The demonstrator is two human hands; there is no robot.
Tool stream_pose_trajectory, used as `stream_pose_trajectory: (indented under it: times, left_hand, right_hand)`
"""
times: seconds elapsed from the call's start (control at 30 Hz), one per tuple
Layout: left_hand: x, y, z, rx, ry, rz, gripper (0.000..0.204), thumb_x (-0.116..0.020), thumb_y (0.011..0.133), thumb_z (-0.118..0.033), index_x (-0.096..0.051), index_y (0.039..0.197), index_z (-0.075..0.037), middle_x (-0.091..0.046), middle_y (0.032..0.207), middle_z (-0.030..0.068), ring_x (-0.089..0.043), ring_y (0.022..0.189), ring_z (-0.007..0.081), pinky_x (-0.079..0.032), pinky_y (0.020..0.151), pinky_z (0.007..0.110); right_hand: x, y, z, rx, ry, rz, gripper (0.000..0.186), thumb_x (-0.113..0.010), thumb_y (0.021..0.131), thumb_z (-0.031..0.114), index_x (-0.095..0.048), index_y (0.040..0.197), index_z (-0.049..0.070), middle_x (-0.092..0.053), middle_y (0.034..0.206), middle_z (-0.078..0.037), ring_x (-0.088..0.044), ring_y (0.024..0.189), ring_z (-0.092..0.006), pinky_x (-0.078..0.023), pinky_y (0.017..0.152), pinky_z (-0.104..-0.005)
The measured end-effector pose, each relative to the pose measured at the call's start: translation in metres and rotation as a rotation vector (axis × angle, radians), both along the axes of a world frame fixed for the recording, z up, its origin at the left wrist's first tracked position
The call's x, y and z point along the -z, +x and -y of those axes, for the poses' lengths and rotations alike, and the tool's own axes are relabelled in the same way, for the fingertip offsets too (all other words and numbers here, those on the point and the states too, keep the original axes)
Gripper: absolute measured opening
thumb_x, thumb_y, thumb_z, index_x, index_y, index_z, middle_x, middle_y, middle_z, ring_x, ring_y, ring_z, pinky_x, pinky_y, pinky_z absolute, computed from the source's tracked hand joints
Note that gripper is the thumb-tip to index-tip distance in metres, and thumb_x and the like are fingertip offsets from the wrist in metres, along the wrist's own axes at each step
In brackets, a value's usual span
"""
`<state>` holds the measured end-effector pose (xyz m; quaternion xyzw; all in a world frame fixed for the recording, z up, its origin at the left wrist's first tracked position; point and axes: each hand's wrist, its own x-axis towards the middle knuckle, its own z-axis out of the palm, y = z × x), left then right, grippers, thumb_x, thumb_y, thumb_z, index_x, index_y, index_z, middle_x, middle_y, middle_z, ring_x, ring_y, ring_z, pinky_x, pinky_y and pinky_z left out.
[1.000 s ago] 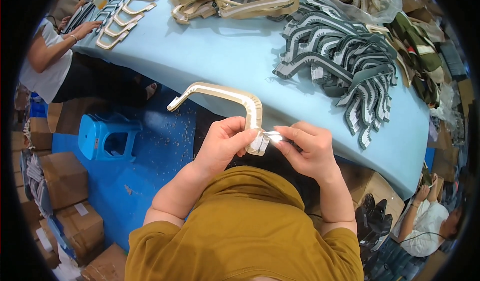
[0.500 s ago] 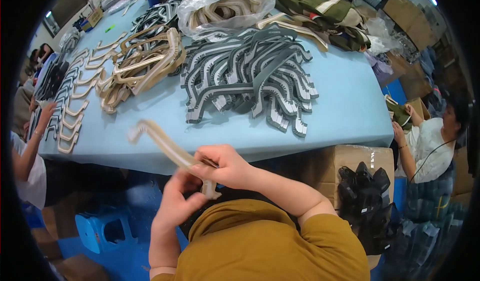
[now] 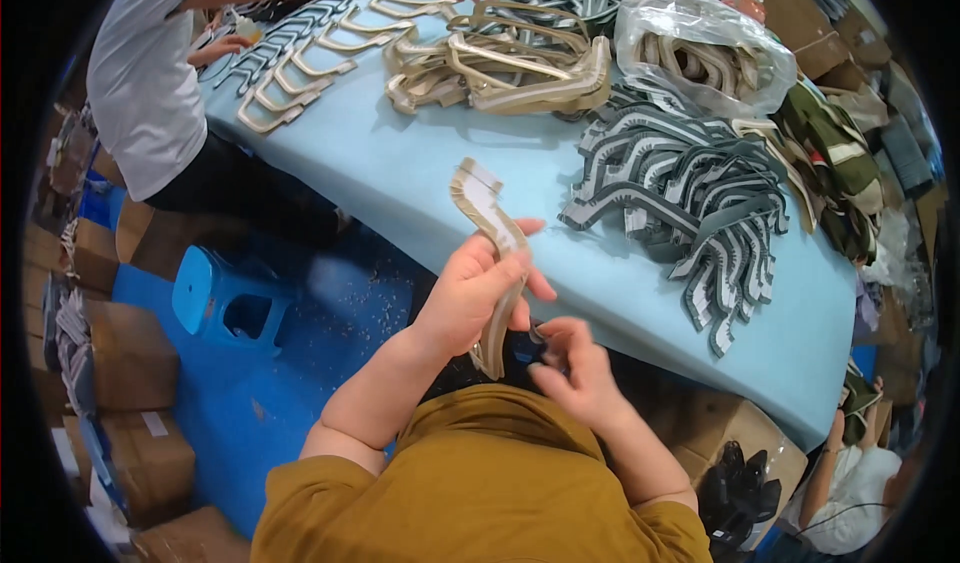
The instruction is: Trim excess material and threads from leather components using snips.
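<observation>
A bent beige fabric strip [image 3: 476, 201] with a white band and snipped edges stands in my left hand [image 3: 455, 298]. My fingers and thumb close round its middle, in front of the near table edge. Beside the strip's lower end, my right hand [image 3: 585, 373] is curled, with thumb and fingertips close together. Something small and dark shows at its fingertips, too unclear to name. Beyond my hands, on the light blue table [image 3: 400, 178], lie a heap of grey-and-white strips [image 3: 690, 178] and a heap of beige strips [image 3: 520, 88].
At the left a co-worker in a white shirt [image 3: 150, 83] reaches over beige strips laid in a row [image 3: 280, 93]. A clear plastic bag [image 3: 645, 23] and olive-green fabric [image 3: 825, 143] lie at the far right. A blue stool [image 3: 195, 288] stands lower left, a cardboard box [image 3: 775, 443] lower right.
My view has swung left. The strip was in both hands; now only my left hand grips it, more upright, and my right hand is apart from it. The left co-worker's arm now stretches over the table.
</observation>
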<state>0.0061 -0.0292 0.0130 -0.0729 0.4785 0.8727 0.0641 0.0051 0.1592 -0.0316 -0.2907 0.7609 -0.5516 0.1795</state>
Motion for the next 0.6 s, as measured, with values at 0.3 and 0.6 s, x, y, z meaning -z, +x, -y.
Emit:
stream_pose_trajectory:
  times: [0.3, 0.6]
  left_hand:
    - [0.003, 0.021, -0.001, 0.316, -0.053, 0.168, 0.028, -0.045, 0.092, -0.016, -0.046, 0.115, -0.001, -0.058, 0.079, 0.0086, -0.053, 0.049, 0.0102, -0.045, 0.048, 0.021]
    - [0.011, 0.026, -0.010, 0.138, -0.080, 0.008, 0.028, -0.057, 0.087, -0.010, -0.049, 0.112, 0.000, -0.056, 0.094, 0.0010, -0.052, 0.081, 0.0052, -0.046, 0.069, 0.022]
  right_hand:
    - [-0.047, -0.045, -0.006, 0.188, -0.068, 0.073, 0.029, -0.065, 0.078, 0.011, -0.053, 0.102, -0.001, -0.045, 0.066, 0.003, -0.037, 0.058, -0.0037, -0.033, 0.052, -0.0192]
    - [-0.035, -0.040, 0.013, 0.069, -0.432, 0.541, 0.015, -0.061, 0.085, 0.013, -0.053, 0.079, 0.003, -0.054, 0.070, 0.004, -0.043, 0.061, -0.0021, -0.034, 0.052, -0.0178]
